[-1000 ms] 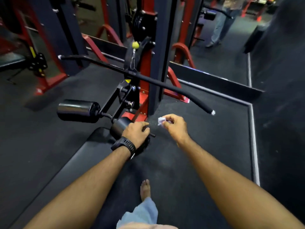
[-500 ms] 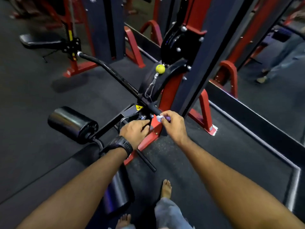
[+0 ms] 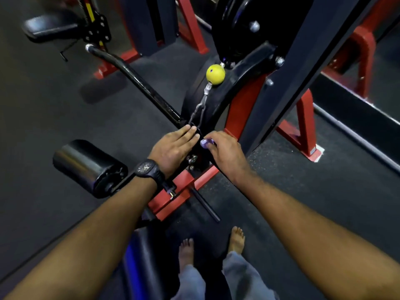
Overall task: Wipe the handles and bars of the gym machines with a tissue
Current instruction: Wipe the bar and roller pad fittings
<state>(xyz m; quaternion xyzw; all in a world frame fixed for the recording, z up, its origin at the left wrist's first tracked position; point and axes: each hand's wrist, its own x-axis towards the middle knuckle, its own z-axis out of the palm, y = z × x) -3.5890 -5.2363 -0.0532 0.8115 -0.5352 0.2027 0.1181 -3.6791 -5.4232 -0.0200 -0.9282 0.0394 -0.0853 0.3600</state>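
Your left hand (image 3: 173,148) lies flat, fingers straight and close together, with nothing in its grip. Its fingertips rest at the point where the black pull-down bar (image 3: 138,83) meets the centre of the machine. A black wristwatch (image 3: 148,168) sits on the left wrist.

Your right hand (image 3: 227,152) has its fingers curled and pinches a small crumpled tissue (image 3: 206,143) between thumb and fingertips. The tissue is pale, with a violet cast from the lighting. It sits at the centre of the machine, just beside the left fingertips and in front of the black curved bracket (image 3: 238,83). Whether it is touching the bar itself cannot be told from this view.

The bar runs from the centre up and to the left, bending near its capped end. The part of the bar on the right is hidden behind the bracket and your right hand. A yellow ball stopper (image 3: 215,74) hangs above the hands, with a short cable link (image 3: 201,105) running down from it toward the bar centre.

A black roller pad (image 3: 86,167) projects to the left, just beside your left wrist. The red frame member (image 3: 184,191) passes under your left forearm, and a short black peg (image 3: 204,205) extends from it toward your feet. A dark blue upright (image 3: 303,61) rises to the right of the hands. Your left foot (image 3: 186,252) and right foot (image 3: 237,239) are bare on the dark rubber floor (image 3: 43,126), next to the black seat pad (image 3: 142,256).
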